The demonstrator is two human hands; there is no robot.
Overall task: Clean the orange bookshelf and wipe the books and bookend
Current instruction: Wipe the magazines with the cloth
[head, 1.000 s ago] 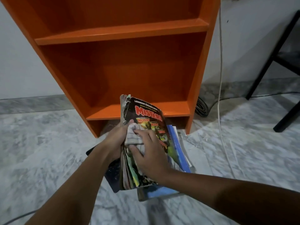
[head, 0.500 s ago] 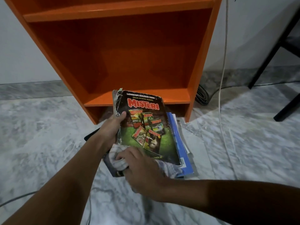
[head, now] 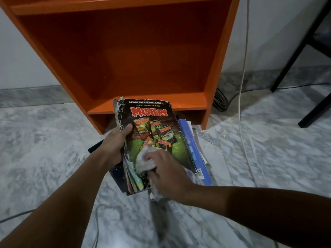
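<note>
**Wiping the book cover while one hand steadies it**

The left hand grips the Misteri book at its torn spine edge with the thumb on the cover, likely so the book does not slide under the rubbing. The right hand holds the grey cloth bunched under curled fingers and presses it on the lower cover, near the left thumb. The fingers are blurred, so the exact pinch is unclear. Ahead of the right knuckles the cover lies free up to the title, which gives room for a forward stroke. A blue book lies underneath, outward of the right hand. The orange bookshelf stands just beyond both hands.
</note>
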